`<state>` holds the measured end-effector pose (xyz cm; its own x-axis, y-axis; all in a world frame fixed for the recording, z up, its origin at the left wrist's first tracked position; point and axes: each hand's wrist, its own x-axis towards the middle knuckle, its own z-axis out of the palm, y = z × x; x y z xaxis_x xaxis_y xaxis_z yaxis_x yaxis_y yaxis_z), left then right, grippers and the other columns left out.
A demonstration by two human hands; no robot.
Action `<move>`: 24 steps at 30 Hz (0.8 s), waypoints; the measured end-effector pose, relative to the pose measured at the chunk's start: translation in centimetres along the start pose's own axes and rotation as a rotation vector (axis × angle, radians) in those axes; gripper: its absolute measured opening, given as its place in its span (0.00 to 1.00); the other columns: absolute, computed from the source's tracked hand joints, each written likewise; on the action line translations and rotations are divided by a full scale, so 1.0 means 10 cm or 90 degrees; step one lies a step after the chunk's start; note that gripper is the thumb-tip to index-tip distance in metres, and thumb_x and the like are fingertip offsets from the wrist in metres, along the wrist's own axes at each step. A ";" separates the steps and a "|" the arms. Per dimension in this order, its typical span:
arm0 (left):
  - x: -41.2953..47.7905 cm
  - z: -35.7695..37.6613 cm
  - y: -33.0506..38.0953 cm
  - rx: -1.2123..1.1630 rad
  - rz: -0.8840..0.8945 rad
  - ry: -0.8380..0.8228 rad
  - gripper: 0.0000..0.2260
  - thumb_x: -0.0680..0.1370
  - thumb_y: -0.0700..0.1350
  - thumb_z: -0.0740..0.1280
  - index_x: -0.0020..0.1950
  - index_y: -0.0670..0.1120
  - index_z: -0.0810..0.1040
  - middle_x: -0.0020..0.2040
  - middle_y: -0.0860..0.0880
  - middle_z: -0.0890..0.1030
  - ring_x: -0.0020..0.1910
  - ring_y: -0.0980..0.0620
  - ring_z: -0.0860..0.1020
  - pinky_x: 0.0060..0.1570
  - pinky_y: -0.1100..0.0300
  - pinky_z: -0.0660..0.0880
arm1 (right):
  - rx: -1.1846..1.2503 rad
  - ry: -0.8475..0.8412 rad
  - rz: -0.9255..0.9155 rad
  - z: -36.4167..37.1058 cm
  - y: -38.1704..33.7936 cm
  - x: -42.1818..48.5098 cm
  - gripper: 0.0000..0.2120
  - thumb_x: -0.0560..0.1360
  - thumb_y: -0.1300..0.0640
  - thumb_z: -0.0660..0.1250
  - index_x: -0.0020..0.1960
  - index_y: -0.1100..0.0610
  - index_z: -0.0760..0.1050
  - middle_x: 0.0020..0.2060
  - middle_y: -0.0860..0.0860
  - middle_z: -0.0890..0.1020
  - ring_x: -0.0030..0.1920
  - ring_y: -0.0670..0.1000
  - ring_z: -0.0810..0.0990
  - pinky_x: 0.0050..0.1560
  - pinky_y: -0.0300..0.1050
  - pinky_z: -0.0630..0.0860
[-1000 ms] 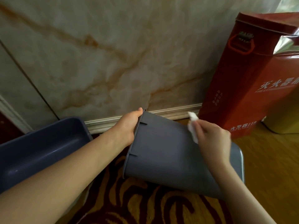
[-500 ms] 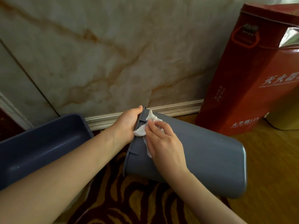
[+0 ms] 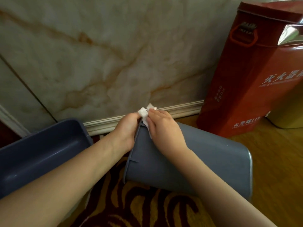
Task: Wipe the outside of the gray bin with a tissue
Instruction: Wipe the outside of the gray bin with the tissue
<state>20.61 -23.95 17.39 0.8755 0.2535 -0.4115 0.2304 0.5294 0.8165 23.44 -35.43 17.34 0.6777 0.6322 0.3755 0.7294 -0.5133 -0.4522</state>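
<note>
Marbled wall panels (image 3: 114,54) with a pale skirting board fill the background, above a wooden floor (image 3: 270,153) and a rug (image 3: 139,207) in dark red and gold stripes. At the centre of the view, the gray bin (image 3: 205,161) lies on its side, its long axis running from the open rim at 9 o'clock to the closed base at 3 o'clock. Its inside faces away and cannot be seen.

From 8 o'clock comes the left hand (image 3: 127,128), fingers curled over the rim's upper corner, steadying the bin. From 5 o'clock comes the right hand (image 3: 162,126), lying on the bin's upper side just beside the left hand. Its fingers, held together, press a crumpled white tissue (image 3: 145,114) against that same rim corner, at about 12 o'clock from the bin's middle.

Most of the outer wall stretches away from the tissue toward 4 o'clock, so the next stroke would likely run down along the long axis toward the base.

At 9 o'clock sits a second, dark blue tub (image 3: 41,153), open and apparently empty. At 2 o'clock stands a tall red box (image 3: 246,79) against the wall.
</note>
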 end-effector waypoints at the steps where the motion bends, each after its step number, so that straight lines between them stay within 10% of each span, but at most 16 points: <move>1: -0.01 0.00 -0.01 0.012 0.006 0.006 0.14 0.78 0.47 0.60 0.43 0.43 0.82 0.34 0.46 0.85 0.30 0.52 0.83 0.30 0.64 0.79 | -0.021 -0.027 0.009 0.02 -0.01 0.05 0.14 0.80 0.58 0.55 0.58 0.63 0.75 0.57 0.57 0.80 0.60 0.57 0.73 0.55 0.42 0.66; 4: -0.03 0.00 -0.05 0.066 0.040 0.081 0.14 0.78 0.50 0.60 0.45 0.44 0.82 0.39 0.45 0.84 0.33 0.50 0.82 0.31 0.63 0.78 | -0.030 -0.097 0.070 -0.04 -0.02 0.19 0.15 0.80 0.54 0.55 0.41 0.61 0.74 0.43 0.60 0.81 0.46 0.61 0.76 0.37 0.46 0.66; 12: -0.06 0.07 -0.13 0.145 0.148 0.135 0.14 0.80 0.49 0.58 0.49 0.42 0.80 0.41 0.46 0.82 0.39 0.51 0.80 0.36 0.62 0.77 | 0.019 -0.278 0.272 -0.10 0.08 0.58 0.12 0.78 0.53 0.55 0.43 0.61 0.71 0.52 0.63 0.79 0.42 0.59 0.72 0.42 0.45 0.65; 19: 0.04 -0.06 0.01 0.112 0.141 0.140 0.15 0.79 0.47 0.60 0.39 0.43 0.81 0.29 0.48 0.84 0.30 0.52 0.82 0.30 0.63 0.79 | 0.081 -0.212 0.120 -0.22 -0.02 0.47 0.20 0.78 0.56 0.56 0.26 0.52 0.65 0.31 0.54 0.73 0.37 0.55 0.71 0.38 0.44 0.63; 24: 0.12 -0.13 0.04 0.058 0.046 0.149 0.18 0.80 0.52 0.58 0.52 0.40 0.79 0.43 0.43 0.84 0.43 0.45 0.81 0.44 0.54 0.78 | -0.016 -0.169 -0.028 -0.13 0.11 0.10 0.16 0.78 0.61 0.58 0.65 0.54 0.73 0.65 0.51 0.76 0.65 0.52 0.71 0.58 0.46 0.70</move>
<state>21.22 -22.39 16.73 0.7712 0.4742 -0.4247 0.2178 0.4303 0.8760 25.02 -36.09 18.24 0.5994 0.7829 0.1670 0.7621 -0.4943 -0.4183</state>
